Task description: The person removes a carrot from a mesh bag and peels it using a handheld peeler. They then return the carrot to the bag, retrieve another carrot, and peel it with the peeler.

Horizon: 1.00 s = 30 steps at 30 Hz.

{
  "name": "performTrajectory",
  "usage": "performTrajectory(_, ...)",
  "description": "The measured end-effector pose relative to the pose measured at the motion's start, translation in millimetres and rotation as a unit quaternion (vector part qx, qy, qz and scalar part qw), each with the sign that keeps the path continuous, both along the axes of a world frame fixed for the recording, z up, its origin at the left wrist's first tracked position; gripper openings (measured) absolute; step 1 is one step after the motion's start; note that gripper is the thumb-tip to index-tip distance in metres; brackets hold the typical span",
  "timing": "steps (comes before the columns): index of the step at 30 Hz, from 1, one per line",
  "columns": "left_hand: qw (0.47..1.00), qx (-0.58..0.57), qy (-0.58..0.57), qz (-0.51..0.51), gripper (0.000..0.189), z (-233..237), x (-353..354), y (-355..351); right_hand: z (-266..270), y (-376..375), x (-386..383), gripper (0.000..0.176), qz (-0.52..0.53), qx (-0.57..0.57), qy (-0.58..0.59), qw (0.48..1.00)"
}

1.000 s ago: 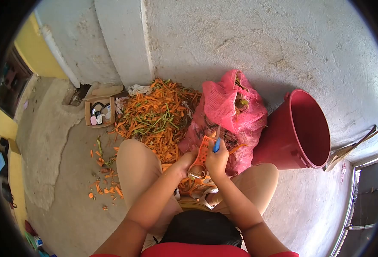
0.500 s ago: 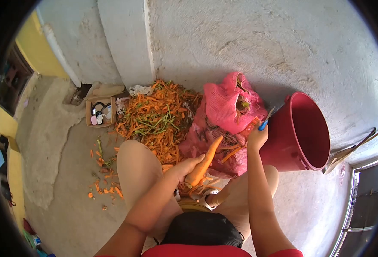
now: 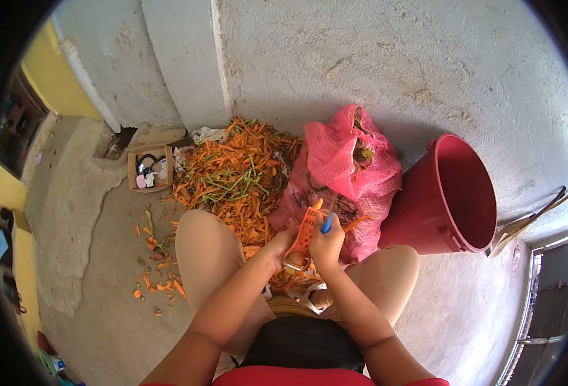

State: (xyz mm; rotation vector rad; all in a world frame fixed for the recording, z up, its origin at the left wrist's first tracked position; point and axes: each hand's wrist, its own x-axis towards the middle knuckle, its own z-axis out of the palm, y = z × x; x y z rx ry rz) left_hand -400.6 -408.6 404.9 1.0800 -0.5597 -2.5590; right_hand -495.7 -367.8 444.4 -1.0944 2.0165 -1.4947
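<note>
My left hand (image 3: 282, 246) is closed around a carrot, mostly hidden now; the carrot's tip (image 3: 318, 204) shows above. My right hand (image 3: 327, 248) grips an orange peeler (image 3: 304, 230) with holes along its body and a metal blade at its lower end. The peeler lies over the carrot, between both hands. A blue handle (image 3: 327, 222) also sticks out of my right fist; the rest of that tool is hidden. Beyond the hands are a heap of carrot peelings (image 3: 232, 183) with green stalks and a pink mesh sack (image 3: 342, 167).
A dark red bucket (image 3: 419, 199) leans tilted by the sack, mouth facing right. An open cardboard box (image 3: 150, 168) with small items sits left of the heap. Loose carrot scraps (image 3: 162, 283) dot the floor. A grey wall (image 3: 387, 58) stands behind.
My right hand has come in from beside the bucket to the left hand, bringing the peeler onto the carrot. The carrot, fully visible before, is now largely covered.
</note>
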Motion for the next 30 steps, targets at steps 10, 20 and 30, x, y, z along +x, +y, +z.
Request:
performTrajectory(10, 0.975, 0.003, 0.113, -0.194, 0.048, 10, 12, 8, -19, -47, -120, 0.015, -0.236, 0.004, 0.198, 0.951)
performTrajectory(20, 0.998, 0.015, -0.001, -0.066, 0.043, -16, 4, -2, -4, -34, -96, 0.017, -0.125, -0.118, 0.064, 0.983)
performTrajectory(30, 0.998, 0.052, 0.034, -0.004, 0.03, 5, 2, 4, 10, 2, -1, 0.013, 0.013, -0.024, 0.033, 0.999)
